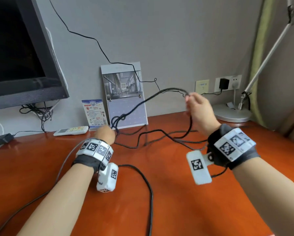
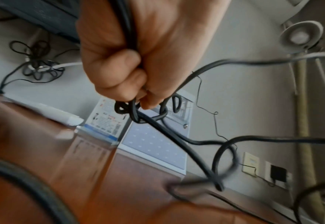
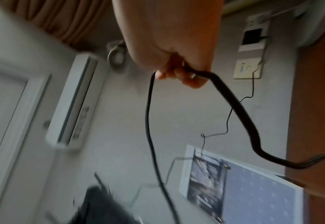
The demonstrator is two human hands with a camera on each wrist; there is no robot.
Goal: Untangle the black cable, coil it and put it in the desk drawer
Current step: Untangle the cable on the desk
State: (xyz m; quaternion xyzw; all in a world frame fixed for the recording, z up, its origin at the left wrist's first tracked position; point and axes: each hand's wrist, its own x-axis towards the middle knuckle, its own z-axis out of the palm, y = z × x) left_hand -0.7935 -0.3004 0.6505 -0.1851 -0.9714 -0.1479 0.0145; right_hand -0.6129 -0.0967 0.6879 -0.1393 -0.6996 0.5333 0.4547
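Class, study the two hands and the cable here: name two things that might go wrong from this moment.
1. The right hand pulls a loop of the black cable up while the left hand grips the knot; pulling harder may tighten it.
2. Slack strands trail across the desk near the acrylic calendar stand and leaflet holder; a tug might topple them.

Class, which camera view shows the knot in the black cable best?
The left wrist view: the knot sits close and sharp just below the left hand gripping the black cable. The head view shows it small and distant; the right wrist view shows no knot, only cable.
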